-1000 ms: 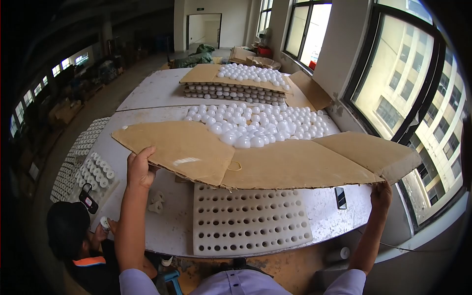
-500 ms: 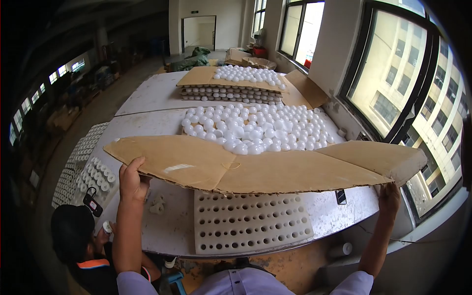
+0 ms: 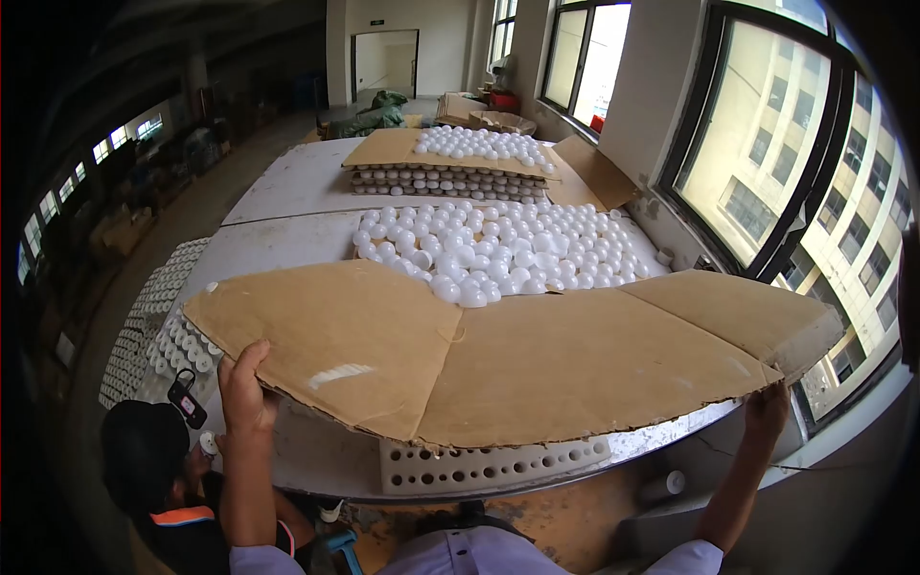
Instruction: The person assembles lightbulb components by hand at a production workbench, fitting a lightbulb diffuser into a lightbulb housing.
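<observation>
A large creased cardboard sheet (image 3: 537, 369) spans the space between my hands, its near edge tilted down toward me. My left hand (image 3: 247, 388) grips its left edge, and my right hand (image 3: 769, 407) grips the near right corner. Under the sheet lies a pale board with rows of holes (image 3: 479, 471); most of it is hidden, with only the front strip showing. Just beyond the sheet's far edge, many white translucent domes (image 3: 517, 249) sit crowded together, and a few of them overlap the sheet's edge in view.
Farther back stands a stack of cardboard layers (image 3: 450, 177) with white domes on top. At lower left a co-worker in a black cap (image 3: 144, 455) holds a small white part (image 3: 208, 442). Rows of white parts (image 3: 144, 326) stand left of the table (image 3: 287, 225). Windows (image 3: 757, 144) line the right.
The cardboard sheet has come lower and nearer to me, covering more of the holed board. My left hand has moved slightly left and down, my right hand slightly right and down.
</observation>
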Tool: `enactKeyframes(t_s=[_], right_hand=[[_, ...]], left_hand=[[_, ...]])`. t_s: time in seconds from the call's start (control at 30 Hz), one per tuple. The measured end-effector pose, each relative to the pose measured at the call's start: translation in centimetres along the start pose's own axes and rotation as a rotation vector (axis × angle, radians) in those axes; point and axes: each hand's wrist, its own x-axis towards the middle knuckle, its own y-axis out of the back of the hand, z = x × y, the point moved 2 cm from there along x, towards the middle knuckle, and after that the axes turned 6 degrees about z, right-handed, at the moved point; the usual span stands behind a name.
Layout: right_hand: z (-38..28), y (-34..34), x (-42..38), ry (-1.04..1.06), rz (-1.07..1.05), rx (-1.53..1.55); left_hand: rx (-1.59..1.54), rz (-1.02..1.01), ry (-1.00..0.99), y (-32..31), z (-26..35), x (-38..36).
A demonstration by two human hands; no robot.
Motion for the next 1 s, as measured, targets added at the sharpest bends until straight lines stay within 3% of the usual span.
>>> enactKeyframes(t_s=[0.13,0.2,0.23,0.3,0.47,0.73,0.83,0.97,1.0], right_hand=[[-0.1,1.8,-0.1,-0.058,-0.019,-0.038],[0.6,4.7,1.3,-0.199,-0.341,0.063],[0.2,2.8,0.2,-0.202,-0.342,0.062],[-1.8,0.5,-2.1,-0.068,0.04,-0.09],[-3.4,1.8,-2.7,-0.069,-0.04,-0.097],[-5.5,3.3,-4.4,-0.068,-0.007,-0.179],[-5.7,2.5,-5.3,-0.067,0.07,-0.169],[-4.4,2.9,-5.5,-0.173,0.085,-0.084],[-3.8,4.5,-5.0,-0.181,-0.113,-0.053]], left_hand=[[0.007,0.065,0.01,0.5,-0.9,-0.8],[0.029,0.06,0.073,1.9,-2.2,-0.3],[0.03,0.063,0.073,1.7,-1.6,-0.8],[0.039,0.061,0.034,0.8,0.5,-2.4],[0.069,0.134,-0.001,2.5,0.5,-4.6],[0.111,0.154,0.03,4.9,0.8,-6.1],[0.112,0.078,-0.045,4.2,1.5,-6.3],[0.132,0.083,0.045,5.3,-0.3,-5.1],[0.114,0.136,0.107,6.0,-1.1,-4.8]])
